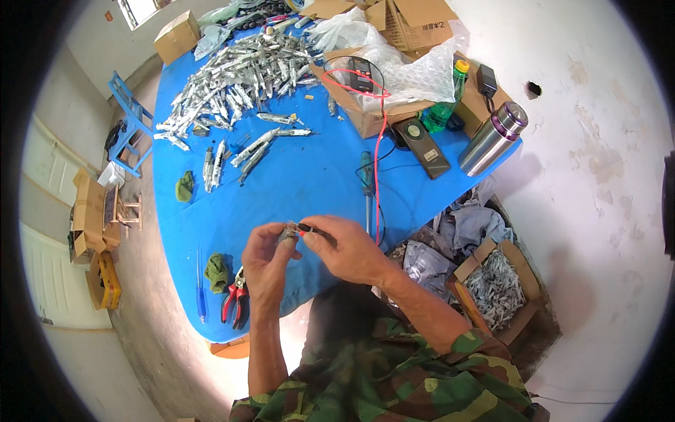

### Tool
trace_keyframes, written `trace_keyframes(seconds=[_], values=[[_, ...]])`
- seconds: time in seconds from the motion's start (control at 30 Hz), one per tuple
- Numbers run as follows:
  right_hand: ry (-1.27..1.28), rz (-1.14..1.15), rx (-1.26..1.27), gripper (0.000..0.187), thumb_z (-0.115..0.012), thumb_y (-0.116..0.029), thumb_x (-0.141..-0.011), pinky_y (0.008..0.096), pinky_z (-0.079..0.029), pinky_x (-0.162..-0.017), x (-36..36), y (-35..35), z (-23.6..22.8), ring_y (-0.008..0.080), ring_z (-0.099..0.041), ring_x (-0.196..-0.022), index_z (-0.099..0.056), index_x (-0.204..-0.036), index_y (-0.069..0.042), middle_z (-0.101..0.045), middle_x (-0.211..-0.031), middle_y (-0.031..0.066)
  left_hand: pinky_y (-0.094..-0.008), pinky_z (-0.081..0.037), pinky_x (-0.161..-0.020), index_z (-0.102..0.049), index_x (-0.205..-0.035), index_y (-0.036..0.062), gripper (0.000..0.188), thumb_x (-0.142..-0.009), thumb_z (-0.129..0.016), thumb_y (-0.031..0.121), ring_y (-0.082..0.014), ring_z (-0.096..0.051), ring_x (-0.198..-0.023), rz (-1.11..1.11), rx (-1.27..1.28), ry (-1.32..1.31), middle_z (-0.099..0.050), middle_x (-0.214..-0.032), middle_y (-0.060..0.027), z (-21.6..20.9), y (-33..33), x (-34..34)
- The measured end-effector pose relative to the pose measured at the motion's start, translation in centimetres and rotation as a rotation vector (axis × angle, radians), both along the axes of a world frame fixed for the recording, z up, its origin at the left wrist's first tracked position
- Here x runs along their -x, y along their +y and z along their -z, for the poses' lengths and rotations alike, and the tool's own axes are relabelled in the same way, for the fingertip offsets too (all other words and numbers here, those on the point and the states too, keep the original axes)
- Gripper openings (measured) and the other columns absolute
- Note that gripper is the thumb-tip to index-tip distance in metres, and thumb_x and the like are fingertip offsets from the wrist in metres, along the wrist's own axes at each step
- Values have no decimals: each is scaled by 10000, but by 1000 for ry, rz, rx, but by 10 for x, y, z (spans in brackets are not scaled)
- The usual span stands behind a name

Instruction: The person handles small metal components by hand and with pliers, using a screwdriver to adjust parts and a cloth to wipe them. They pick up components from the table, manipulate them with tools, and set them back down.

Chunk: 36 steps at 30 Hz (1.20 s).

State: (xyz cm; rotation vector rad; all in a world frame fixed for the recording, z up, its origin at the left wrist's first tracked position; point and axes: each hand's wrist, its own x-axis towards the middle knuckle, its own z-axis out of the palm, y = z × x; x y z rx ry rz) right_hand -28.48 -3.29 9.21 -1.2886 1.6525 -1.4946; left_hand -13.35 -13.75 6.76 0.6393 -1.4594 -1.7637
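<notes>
Near the table's front edge my two hands meet. My left hand (267, 264) is closed, pinching a small grey part (286, 233) between thumb and fingers; its exact kind is too small to tell. My right hand (348, 247) is closed round slim black and red test probes (306, 228), whose ends touch or nearly touch the part. Red and black leads (380, 151) run from a black meter (361, 76) at the back down to my right wrist. Left of my left hand lie red-and-black pliers (237, 302), a green cloth (216, 273) and a blue-handled screwdriver (201, 299).
A large heap of silvery, pen-shaped pieces (246, 70) covers the far left of the blue table (309, 169). Several lie loose nearer. On the right stand a steel thermos (494, 139), a green bottle (446, 98) and a grey box-shaped device (422, 148). A carton of silvery scraps (492, 288) sits below.
</notes>
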Motion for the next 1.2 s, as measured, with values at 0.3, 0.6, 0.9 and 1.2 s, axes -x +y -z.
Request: trace_keyframes(seconds=[0.3,0.6,0.9,1.2], values=[[8,20,-2,240,-639,-197,-1005,416,-527,-724,3,1,4,340,-677,-823,-693,-1167,-29,-704,-970,183,-291,-568,-748,-622,-1175,0,210,-979,-695,17,-151,-663,-978,22,-13,11,-708,-1131,-100,3,-1,2],[25,16,-13,261,-643,-215,-1007,425,-533,-741,3,1,2,347,-691,-856,-694,-1188,-34,-712,-993,185,-287,-570,-739,-628,-1168,7,209,-976,-708,29,-141,-667,-966,17,-5,20,-712,-1116,-87,1,-1,2],[21,28,-7,269,-642,-222,-1011,418,-538,-744,3,1,3,331,-695,-857,-693,-1195,-33,-716,-999,178,-287,-568,-734,-632,-1163,7,206,-975,-712,32,-137,-665,-941,15,-4,15,-713,-1091,-82,2,-1,2],[3,65,51,259,-644,-219,-1011,417,-535,-720,0,0,6,345,-695,-827,-693,-1175,-25,-714,-975,187,-294,-570,-731,-630,-1167,-2,205,-978,-702,28,-150,-666,-943,2,1,-1,-711,-1112,-103,1,0,3]])
